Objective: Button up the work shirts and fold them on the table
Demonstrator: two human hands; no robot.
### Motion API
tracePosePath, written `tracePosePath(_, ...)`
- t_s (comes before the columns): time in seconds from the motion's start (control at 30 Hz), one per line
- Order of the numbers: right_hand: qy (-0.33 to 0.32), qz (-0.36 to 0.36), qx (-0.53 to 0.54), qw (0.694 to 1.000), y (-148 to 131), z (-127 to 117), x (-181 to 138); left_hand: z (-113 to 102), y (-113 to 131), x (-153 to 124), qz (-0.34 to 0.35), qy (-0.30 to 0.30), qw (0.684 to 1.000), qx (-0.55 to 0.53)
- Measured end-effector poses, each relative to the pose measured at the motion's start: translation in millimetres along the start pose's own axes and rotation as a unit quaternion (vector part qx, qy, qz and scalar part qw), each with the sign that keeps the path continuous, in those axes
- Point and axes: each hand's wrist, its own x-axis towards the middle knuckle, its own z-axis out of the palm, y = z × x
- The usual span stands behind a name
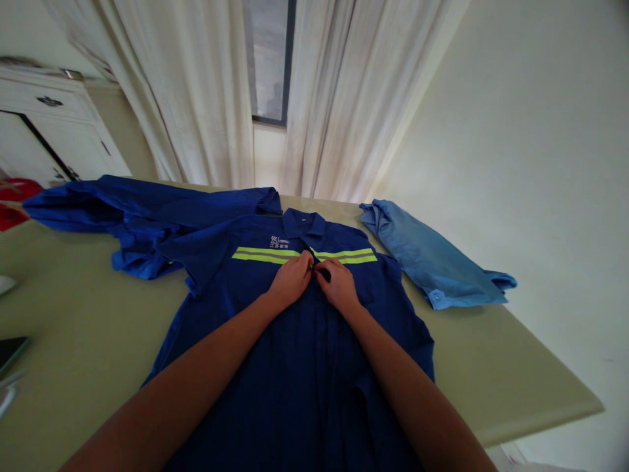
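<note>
A dark blue work shirt [265, 347] lies face up before me, its collar at the far end. A yellow-green reflective stripe with a grey middle crosses its chest, and white lettering sits above the stripe on the left. My left hand [293, 275] pinches the front placket just under the stripe. Close beside it, my right hand [338, 282] is closed on the same front edge, thumb and forefinger together. The fingertips of both hands nearly meet at the placket. Whatever small part of it lies between them, perhaps a button, is hidden.
Another dark blue garment [147, 203] lies crumpled at the back left. A folded light blue garment [432, 255] rests along the right of the pale green table [515, 373]. A dark flat device [10, 353] lies at the left edge. Curtains [196, 98] hang behind.
</note>
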Motion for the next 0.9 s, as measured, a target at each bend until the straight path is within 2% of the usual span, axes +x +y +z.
tracePosePath(0.13,-0.013,0.002,-0.021,1.0,-3,-1,-1,1,-7,3,0.004,0.001,0.997,-0.078)
tracePosePath(0.3,-0.018,0.004,-0.078,0.997,-10,-2,-3,0,-8,3,-0.007,0.032,0.992,-0.124)
tracePosePath(0.63,-0.013,-0.001,-0.103,0.995,-16,-2,-5,7,-20,10,-0.047,0.029,0.965,-0.257)
tracePosePath(0.77,-0.015,-0.003,-0.094,0.995,-14,-2,-4,4,-14,9,-0.054,0.032,0.972,-0.226)
tracePosePath(0.9,0.016,0.01,-0.035,0.999,-6,1,-1,2,-7,5,-0.004,0.042,0.991,-0.124)
